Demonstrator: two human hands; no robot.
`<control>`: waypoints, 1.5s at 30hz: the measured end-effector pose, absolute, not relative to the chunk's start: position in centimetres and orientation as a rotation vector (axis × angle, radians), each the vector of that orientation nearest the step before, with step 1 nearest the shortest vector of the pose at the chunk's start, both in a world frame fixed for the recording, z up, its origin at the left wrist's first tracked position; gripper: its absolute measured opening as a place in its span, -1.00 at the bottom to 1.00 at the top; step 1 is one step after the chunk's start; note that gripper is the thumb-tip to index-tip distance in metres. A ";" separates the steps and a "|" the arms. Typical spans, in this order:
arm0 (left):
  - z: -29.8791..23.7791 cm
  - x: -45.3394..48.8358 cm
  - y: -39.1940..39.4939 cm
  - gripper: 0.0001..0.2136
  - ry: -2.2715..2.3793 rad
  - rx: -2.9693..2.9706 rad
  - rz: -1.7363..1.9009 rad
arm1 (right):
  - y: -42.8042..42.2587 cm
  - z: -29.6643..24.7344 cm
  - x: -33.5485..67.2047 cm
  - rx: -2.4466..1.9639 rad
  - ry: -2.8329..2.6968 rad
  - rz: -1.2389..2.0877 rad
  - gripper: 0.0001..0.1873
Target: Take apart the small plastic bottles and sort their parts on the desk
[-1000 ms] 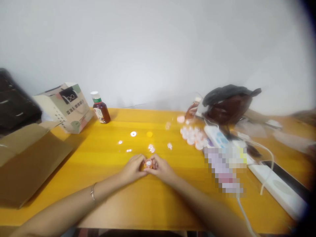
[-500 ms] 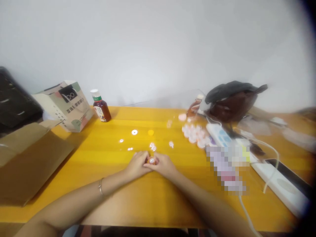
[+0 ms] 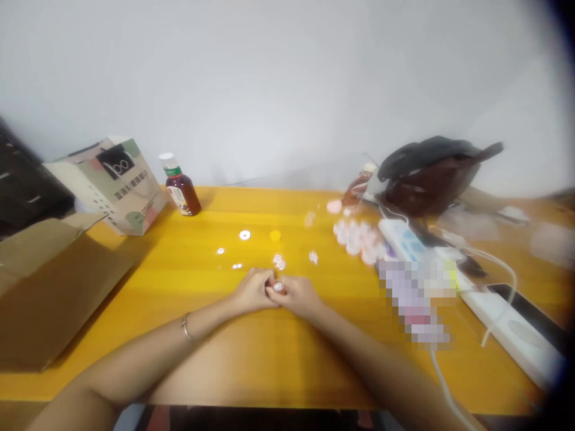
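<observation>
My left hand [image 3: 252, 290] and my right hand [image 3: 297, 296] meet at the middle of the yellow table [image 3: 278, 353], fingers curled together round a small orange cup with a white lid [image 3: 278, 287]. Both hands pinch it between the fingertips. Just beyond the hands lie several small white lids or discs [image 3: 279, 261] and one yellow cap [image 3: 275, 236]. A cluster of small pink and white cups [image 3: 358, 237] sits to the right of them. A thin bracelet is on my left wrist.
A brown cardboard box [image 3: 49, 287] and a printed paper bag [image 3: 117, 184] stand at the left, with a dark drink bottle [image 3: 180, 191] beside them. On the right are a dark bag [image 3: 431, 175], white power strips [image 3: 503, 326] with cables, and a blurred-out patch.
The view has shifted a little, so everything sits slightly higher and leftward. My hands stay together on the small cup; less of its orange body shows now.
</observation>
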State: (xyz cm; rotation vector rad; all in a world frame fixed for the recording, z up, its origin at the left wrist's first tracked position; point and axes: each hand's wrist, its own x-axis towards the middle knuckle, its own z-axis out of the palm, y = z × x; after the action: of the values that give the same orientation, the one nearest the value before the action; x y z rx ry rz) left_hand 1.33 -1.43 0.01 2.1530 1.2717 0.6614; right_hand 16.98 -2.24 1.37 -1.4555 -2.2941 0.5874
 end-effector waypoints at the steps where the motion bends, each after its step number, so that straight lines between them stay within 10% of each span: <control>1: 0.0 1.3 -1.4 -0.74 1.260 2.156 0.662 | -2.2 1.4 17.0 -1.453 -2.303 0.591 -0.69; 15: 0.5 0.7 -1.2 -0.77 1.072 2.215 0.585 | -2.2 2.0 17.8 -1.227 -2.413 0.659 -0.88; 22: 0.5 0.5 -1.2 -0.70 1.108 2.266 0.546 | -3.0 2.2 18.1 -1.263 -2.325 0.648 -0.58; 45: 0.3 0.2 -1.3 -0.75 1.121 2.266 0.565 | -3.0 1.3 18.0 -1.114 -2.278 0.400 -0.51</control>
State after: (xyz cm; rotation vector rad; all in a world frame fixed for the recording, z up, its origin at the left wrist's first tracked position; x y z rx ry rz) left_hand 0.23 -1.28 0.27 2.2656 1.1207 0.5649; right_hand 18.00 -2.95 1.32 -1.1137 -2.2777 0.4004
